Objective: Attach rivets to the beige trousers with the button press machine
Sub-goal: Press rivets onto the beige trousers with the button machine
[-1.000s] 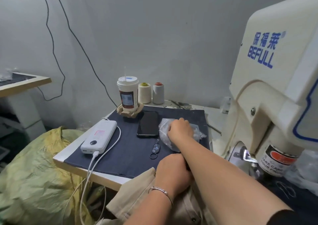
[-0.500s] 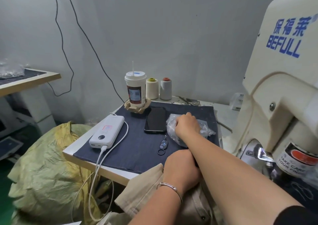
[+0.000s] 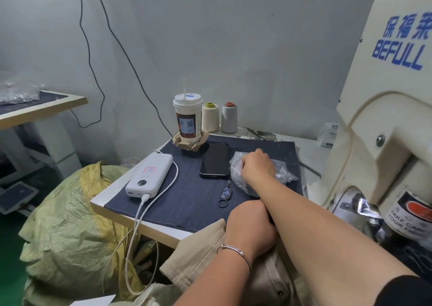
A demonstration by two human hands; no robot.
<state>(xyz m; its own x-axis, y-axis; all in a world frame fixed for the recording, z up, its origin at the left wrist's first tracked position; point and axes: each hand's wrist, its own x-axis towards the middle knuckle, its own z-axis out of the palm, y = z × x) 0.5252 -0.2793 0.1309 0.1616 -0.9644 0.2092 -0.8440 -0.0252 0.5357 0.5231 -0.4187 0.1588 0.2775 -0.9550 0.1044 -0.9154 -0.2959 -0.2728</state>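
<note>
Right hand (image 3: 257, 165) reaches into a clear plastic bag (image 3: 280, 173) on the worktop (image 3: 112, 197), grip hidden; left hand (image 3: 251, 226) clutches beige trousers (image 3: 198, 256)

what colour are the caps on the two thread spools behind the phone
In the head view, the left spool has a yellow cap and the right spool an orange-red one.

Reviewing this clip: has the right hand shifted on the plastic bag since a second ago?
No. The right hand rests on the clear plastic bag, just right of the phone, as before; only the camera moved.
</note>
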